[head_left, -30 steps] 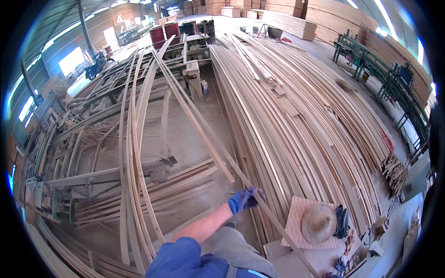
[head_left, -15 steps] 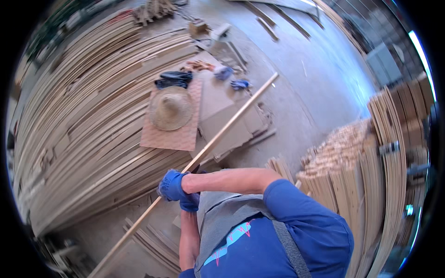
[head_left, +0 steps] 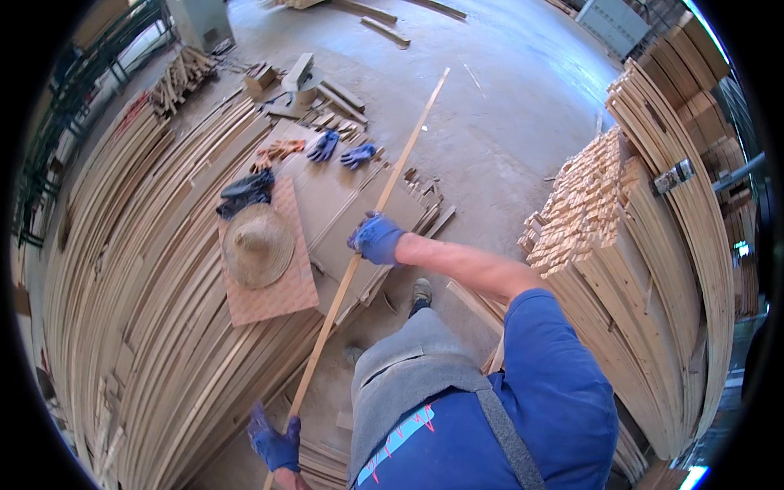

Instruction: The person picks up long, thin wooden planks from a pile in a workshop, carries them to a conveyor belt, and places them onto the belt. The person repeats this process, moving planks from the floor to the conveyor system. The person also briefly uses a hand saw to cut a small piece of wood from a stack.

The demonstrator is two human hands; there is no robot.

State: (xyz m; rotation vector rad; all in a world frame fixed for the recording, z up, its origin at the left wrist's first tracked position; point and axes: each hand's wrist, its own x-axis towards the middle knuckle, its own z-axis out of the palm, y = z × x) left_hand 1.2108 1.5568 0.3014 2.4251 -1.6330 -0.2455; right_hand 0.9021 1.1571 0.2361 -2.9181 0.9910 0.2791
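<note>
A long, thin wooden strip (head_left: 327, 322) runs slantwise from the floor area ahead down past my left side. My right hand (head_left: 377, 238), in a blue work glove, is closed around it near the middle of its length. Lower on the strip, my left hand (head_left: 275, 445), gloved in blue too, has its fingers stretched out and spread. The wood passes against that palm by the thumb without the fingers wrapping it. A grey apron (head_left: 416, 371) covers my front.
Long boards (head_left: 163, 245) lie stacked on the left, bearing a straw hat (head_left: 259, 245) on a pinkish panel (head_left: 286, 306). Spare blue gloves (head_left: 357, 156) rest on cardboard (head_left: 327, 196). Bundled strips (head_left: 580, 204) stand at right; loose wood (head_left: 384, 33) lies on the floor ahead.
My hands, close together on the strip before, are now apart: the right has moved up along it, the left down with its fingers opened. The view has shifted.
</note>
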